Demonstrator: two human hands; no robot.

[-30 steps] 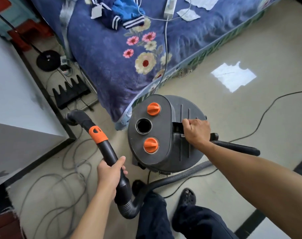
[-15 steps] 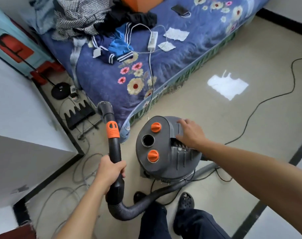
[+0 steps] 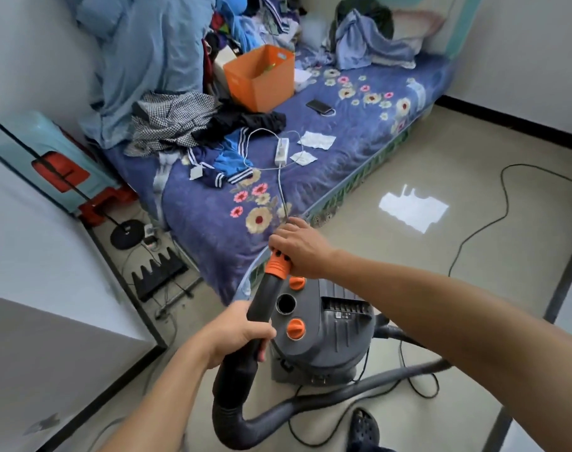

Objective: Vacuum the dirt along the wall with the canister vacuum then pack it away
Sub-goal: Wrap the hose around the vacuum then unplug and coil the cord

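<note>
Head view. Canister vacuum [image 3: 327, 334] stands on the tiled floor [image 3: 441, 272] just beside the bed [image 3: 343, 132] corner. Left hand [image 3: 237, 334] wraps the black hose handle [image 3: 262, 305], fingers curled round it. Right hand [image 3: 302, 247] grips the handle's upper end at the orange collar [image 3: 278, 265] (handle tip hidden under the palm). Ribbed hose [image 3: 310, 409] loops along the floor in front of the canister. Orange box [image 3: 258, 81], power strip [image 3: 282, 152] and phone [image 3: 318, 106] lie on the bed.

You have nothing legible here: the small label [image 3: 340, 316] on top of the canister vacuum [image 3: 327, 347] is too blurred to read.
</note>
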